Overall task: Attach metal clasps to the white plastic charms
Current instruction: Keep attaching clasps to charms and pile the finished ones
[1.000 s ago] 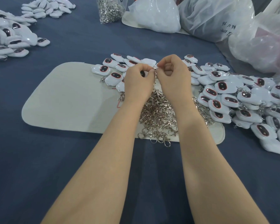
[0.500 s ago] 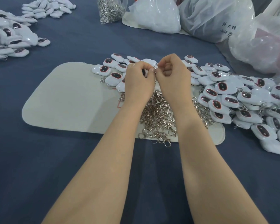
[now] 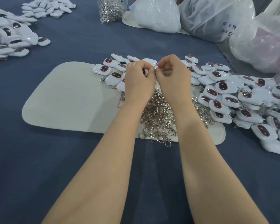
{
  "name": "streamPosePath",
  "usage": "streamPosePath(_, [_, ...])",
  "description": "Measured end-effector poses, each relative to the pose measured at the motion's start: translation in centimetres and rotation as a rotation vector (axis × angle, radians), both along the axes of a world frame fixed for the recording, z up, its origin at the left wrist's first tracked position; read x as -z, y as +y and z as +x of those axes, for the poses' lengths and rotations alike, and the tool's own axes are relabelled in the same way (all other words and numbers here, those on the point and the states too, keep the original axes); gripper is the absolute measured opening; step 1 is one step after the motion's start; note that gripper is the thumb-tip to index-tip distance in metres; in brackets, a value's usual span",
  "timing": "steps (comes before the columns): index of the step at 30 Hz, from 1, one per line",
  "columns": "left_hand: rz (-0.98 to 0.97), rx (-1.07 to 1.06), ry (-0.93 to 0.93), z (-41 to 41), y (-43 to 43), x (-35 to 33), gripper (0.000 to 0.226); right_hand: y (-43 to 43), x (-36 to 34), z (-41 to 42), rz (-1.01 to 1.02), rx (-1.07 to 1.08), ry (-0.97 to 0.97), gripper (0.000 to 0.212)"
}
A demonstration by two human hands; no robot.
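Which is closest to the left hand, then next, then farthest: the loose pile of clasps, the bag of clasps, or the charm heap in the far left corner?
From the left hand:
1. loose pile of clasps, right by the wrist, on the mat.
2. bag of clasps, far ahead, slightly left.
3. charm heap, equally far ahead but much further left.

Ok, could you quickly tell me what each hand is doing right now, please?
Left hand: closed, pinching a small white plastic charm, mostly hidden.
Right hand: closed, pinching a small silver metal clasp.
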State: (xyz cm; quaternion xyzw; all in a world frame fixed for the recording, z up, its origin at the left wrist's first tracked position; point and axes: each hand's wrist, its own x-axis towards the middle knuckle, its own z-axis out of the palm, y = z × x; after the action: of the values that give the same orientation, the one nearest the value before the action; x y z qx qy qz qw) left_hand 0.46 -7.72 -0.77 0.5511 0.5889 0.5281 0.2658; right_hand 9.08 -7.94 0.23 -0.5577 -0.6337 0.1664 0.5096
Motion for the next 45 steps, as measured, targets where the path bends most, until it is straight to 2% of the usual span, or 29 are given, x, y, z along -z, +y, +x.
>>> streamPosePath(31, [0.027, -0.006, 0.073, 0.1, 0.0, 0.5, 0.008, 0.0, 0.5, 0.3, -0.018, -0.029, -0.058, 0.015])
streamPosePath(36, [0.076, 0.076, -0.058, 0.2, -0.3, 0.2, 0.016, 0.2, 0.8, 0.9, -0.031, 0.092, 0.013, 0.015])
streamPosePath(40, [-0.068, 0.157, -0.206, 0.3, -0.4, 0.3, 0.032, 0.3, 1.0, 1.0, -0.024, 0.134, 0.013, 0.015])
streamPosePath(45, [-0.101, 0.171, -0.227, 0.4, -0.4, 0.3, 0.03, 0.4, 1.1, 1.1, -0.022, 0.142, 0.011, 0.015])
